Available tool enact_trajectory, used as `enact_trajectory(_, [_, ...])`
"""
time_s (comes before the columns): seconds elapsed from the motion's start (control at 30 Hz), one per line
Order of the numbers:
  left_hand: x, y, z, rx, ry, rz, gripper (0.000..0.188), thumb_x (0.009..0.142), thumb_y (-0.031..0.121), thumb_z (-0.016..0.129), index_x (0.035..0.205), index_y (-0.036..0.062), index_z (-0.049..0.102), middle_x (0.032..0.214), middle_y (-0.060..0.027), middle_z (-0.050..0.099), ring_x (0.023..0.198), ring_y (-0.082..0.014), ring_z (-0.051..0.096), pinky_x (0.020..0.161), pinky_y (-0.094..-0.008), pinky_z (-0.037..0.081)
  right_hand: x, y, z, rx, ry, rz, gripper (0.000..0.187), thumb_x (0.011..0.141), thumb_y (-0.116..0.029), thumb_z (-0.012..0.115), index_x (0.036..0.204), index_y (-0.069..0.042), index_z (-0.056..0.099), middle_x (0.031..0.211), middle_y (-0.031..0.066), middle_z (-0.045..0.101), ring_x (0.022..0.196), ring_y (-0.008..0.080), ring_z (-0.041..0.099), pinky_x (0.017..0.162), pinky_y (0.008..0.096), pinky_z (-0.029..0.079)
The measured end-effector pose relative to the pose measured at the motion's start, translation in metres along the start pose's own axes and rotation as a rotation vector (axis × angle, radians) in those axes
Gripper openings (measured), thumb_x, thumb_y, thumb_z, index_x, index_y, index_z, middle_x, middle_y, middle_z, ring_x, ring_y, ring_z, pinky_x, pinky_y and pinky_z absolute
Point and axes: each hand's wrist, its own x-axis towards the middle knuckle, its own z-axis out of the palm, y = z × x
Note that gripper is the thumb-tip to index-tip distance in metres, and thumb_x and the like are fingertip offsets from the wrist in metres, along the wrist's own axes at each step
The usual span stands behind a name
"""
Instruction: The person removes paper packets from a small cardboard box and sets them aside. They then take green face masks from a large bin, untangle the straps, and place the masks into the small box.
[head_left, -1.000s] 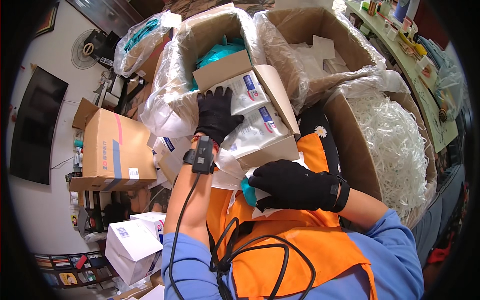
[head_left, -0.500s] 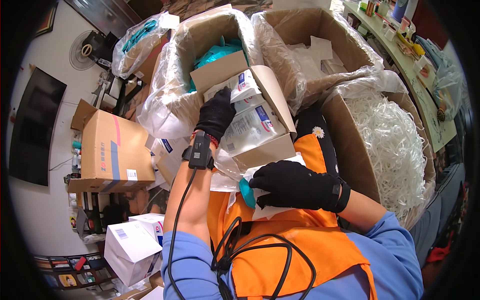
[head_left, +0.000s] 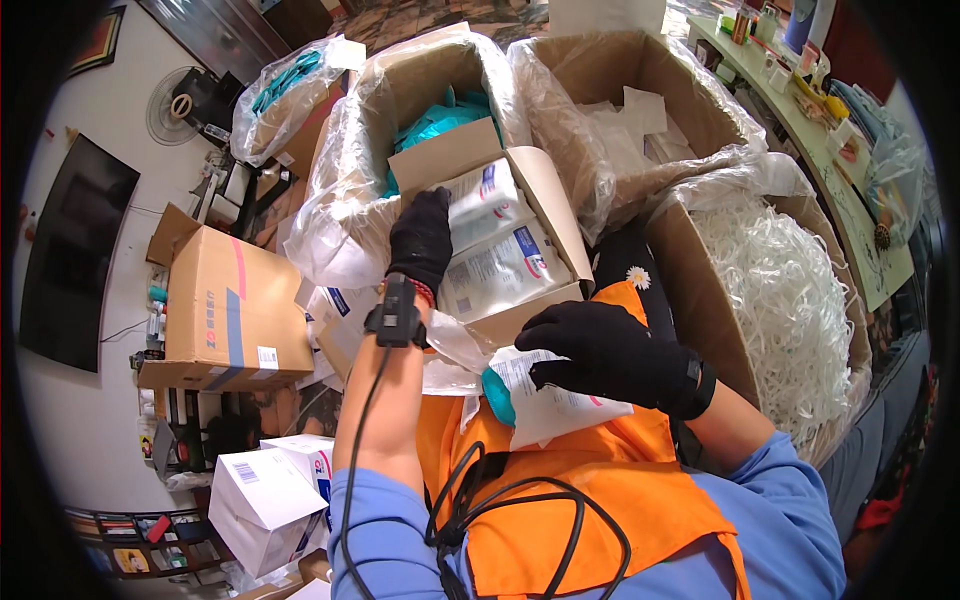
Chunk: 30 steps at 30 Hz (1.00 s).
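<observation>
Across the orange apron [head_left: 590, 530] lay a white printed pouch [head_left: 575, 415], long axis roughly left-right, teal contents [head_left: 497, 397] leftward, just under the nearer right hand [head_left: 605, 350], fingers loosely spread. Farther off, the left hand [head_left: 420, 240] was at the pouch-filled carton [head_left: 555, 210]; I couldn't tell its grip.

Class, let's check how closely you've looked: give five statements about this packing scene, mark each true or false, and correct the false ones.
1. The left hand and the right hand both wear black gloves. True.
2. The left hand is touching the fan. False: it is at the open carton of bagged white packets.
3. A teal item shows at the left edge of the loose white packet beneath the right hand. True.
4. The big container beyond the right forearm is full of teal pieces. False: that plastic-lined box holds white strands.
5. A flat black screen is at the left of the picture. True.
</observation>
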Motion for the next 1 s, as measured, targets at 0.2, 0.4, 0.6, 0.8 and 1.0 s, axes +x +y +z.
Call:
enact_trajectory(0.2, [0.019, 0.042, -0.043, 0.184, 0.028, 0.035, 0.01, 0.083, 0.006, 0.058, 0.091, 0.0086, 0.061, 0.082, -0.0107, 0.063, 0.08, -0.0312, 0.069, 0.068, -0.0404, 0.056, 0.003, -0.007, -0.016, -0.37, 0.335, -0.037, 0.031, 0.077, -0.016, 0.075, 0.104, -0.006, 0.064, 0.111, 0.0137, 0.063, 0.104, 0.0333, 0.061, 0.085, 0.0411, 0.051])
enact_trajectory(0.4, [0.023, 0.122, -0.134, -0.126, -0.112, 0.285, 0.016, 0.076, 0.004, 0.064, 0.091, 0.0046, 0.069, 0.087, -0.0128, 0.068, 0.081, -0.0316, 0.068, 0.073, -0.0391, 0.056, 0.04, -0.019, -0.038, -0.662, 0.631, -0.087, 0.037, 0.071, -0.014, 0.076, 0.105, -0.008, 0.063, 0.111, 0.0121, 0.06, 0.108, 0.0325, 0.06, 0.087, 0.0425, 0.051])
enact_trajectory(0.6, [0.001, 0.132, -0.161, -0.723, -0.195, -0.124, 0.024, 0.078, 0.005, 0.076, 0.101, 0.0054, 0.07, 0.091, -0.0081, 0.072, 0.083, -0.0203, 0.071, 0.072, -0.0313, 0.055, 0.031, -0.002, -0.043, -0.304, 0.495, 0.027, 0.02, 0.074, -0.013, 0.077, 0.089, -0.008, 0.064, 0.08, 0.0101, 0.063, 0.08, 0.0327, 0.063, 0.075, 0.0409, 0.052])
enact_trajectory(0.8, [-0.009, 0.153, -0.171, -0.975, -0.217, -0.327, 0.014, 0.089, 0.009, 0.073, 0.102, 0.005, 0.069, 0.09, -0.0034, 0.072, 0.078, -0.0065, 0.064, 0.07, -0.026, 0.052, 0.028, -0.008, -0.047, -0.192, 0.456, -0.115, 0.018, 0.086, -0.02, 0.071, 0.095, -0.005, 0.066, 0.09, 0.0151, 0.068, 0.085, 0.0353, 0.066, 0.074, 0.0428, 0.054])
enact_trajectory(1.0, [-0.018, 0.16, -0.159, -0.821, -0.128, -0.414, 0.02, 0.094, 0.023, 0.07, 0.092, 0.0032, 0.07, 0.073, -0.0065, 0.068, 0.066, -0.0092, 0.062, 0.06, -0.0271, 0.047, 0.036, -0.008, -0.035, 0.039, 0.285, 0.039, 0.019, 0.091, -0.024, 0.067, 0.1, -0.007, 0.071, 0.087, 0.0174, 0.069, 0.083, 0.0367, 0.067, 0.077, 0.0407, 0.055])
